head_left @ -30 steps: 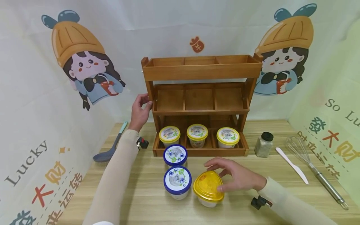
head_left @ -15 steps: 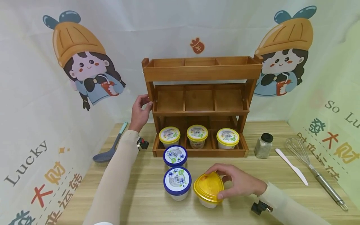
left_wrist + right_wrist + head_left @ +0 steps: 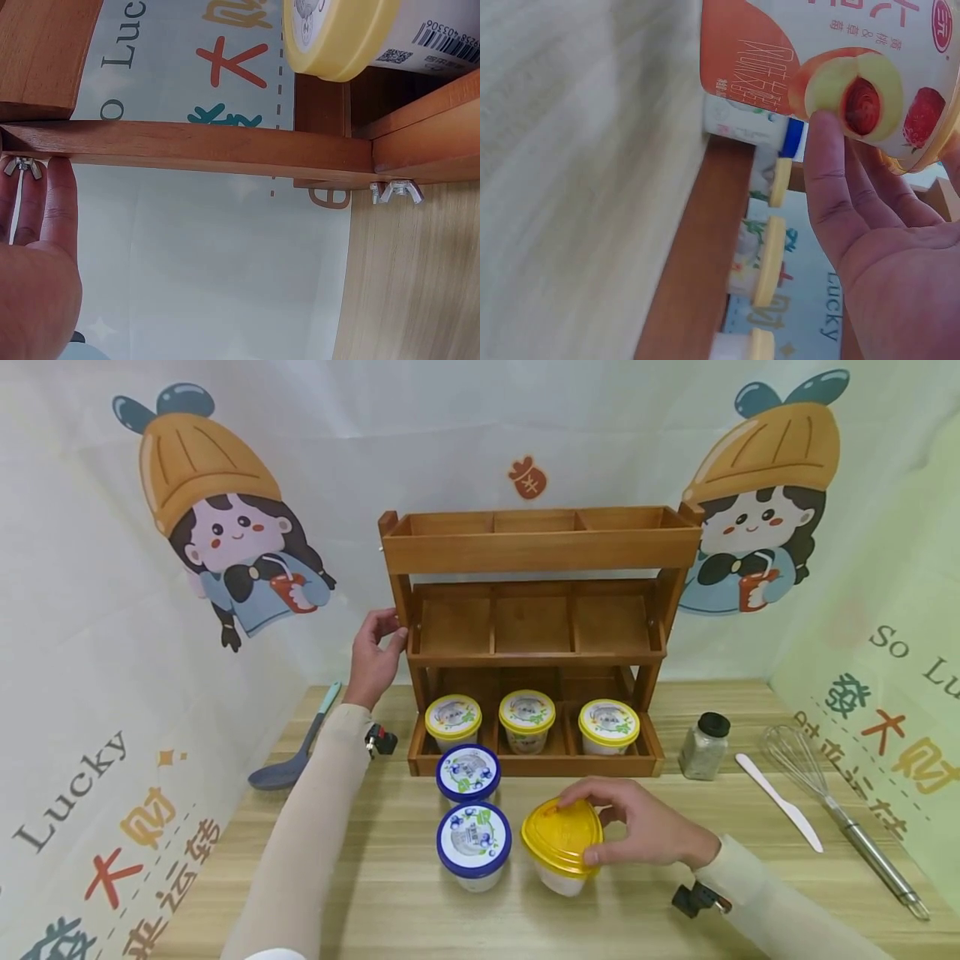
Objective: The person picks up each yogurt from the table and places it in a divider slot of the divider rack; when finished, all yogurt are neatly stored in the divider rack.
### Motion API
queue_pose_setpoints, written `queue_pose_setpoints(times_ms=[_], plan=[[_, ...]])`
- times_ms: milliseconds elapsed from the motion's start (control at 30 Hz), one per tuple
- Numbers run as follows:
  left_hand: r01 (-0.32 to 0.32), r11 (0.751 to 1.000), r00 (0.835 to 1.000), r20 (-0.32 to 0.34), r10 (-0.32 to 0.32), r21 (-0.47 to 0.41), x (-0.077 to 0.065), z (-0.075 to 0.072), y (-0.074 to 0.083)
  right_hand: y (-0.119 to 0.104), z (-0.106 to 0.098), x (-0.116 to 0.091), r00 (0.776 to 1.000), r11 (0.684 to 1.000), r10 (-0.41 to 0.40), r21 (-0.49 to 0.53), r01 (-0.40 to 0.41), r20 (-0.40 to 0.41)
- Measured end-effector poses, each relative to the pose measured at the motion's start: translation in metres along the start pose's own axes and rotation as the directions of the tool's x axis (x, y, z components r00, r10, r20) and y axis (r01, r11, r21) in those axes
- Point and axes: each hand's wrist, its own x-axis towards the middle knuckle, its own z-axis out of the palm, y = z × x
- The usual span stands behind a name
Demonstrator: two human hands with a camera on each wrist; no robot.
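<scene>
My left hand [image 3: 375, 662] rests fingertips against the left upright of a brown three-tier wooden rack [image 3: 540, 552]. In the left wrist view, straight fingers [image 3: 61, 199] touch the post beside a wing nut. My right hand [image 3: 645, 827] holds a cup with a domed yellow lid [image 3: 564, 837] by its side, thumb near, fingers far. That cup is tilted; its label [image 3: 855, 94] shows a peach and a red berry. Two blue-lidded cups stand just left of it, the front one [image 3: 474, 843] nearer me and the back one [image 3: 468, 772] by the rack.
On the rack's bottom tier sit three yellow-lidded cups [image 3: 527, 712], one per compartment. To the right are a black-capped jar [image 3: 705, 747], a white plastic knife [image 3: 780, 802] and a whisk [image 3: 847, 818]. A dark ladle [image 3: 288, 768] lies left, beyond my left forearm.
My right hand has closed its thumb and fingers onto the domed-lid cup. The cup has tilted and shifted slightly up and right in the head view. My left hand stays where it was.
</scene>
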Motion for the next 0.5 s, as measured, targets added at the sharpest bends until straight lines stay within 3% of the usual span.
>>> queue_pose_setpoints(times_ms=[100,300,500], plan=[[0.011,1.0,1.0,0.004,-0.011,0.001,-0.004,-0.001,0.009,-0.006,-0.007,0.001,0.999,1.0,-0.025,-0.017,0.025,-0.029],[0.013,1.0,1.0,-0.002,-0.013,-0.006,0.007,0.0,-0.013,-0.021,-0.026,0.004,0.993,0.997,-0.072,-0.048,0.068,-0.092],[-0.007,1.0,1.0,-0.004,0.007,-0.013,0.008,-0.001,-0.019,-0.035,-0.042,0.009,0.981,0.994,-0.093,-0.074,0.082,-0.168]])
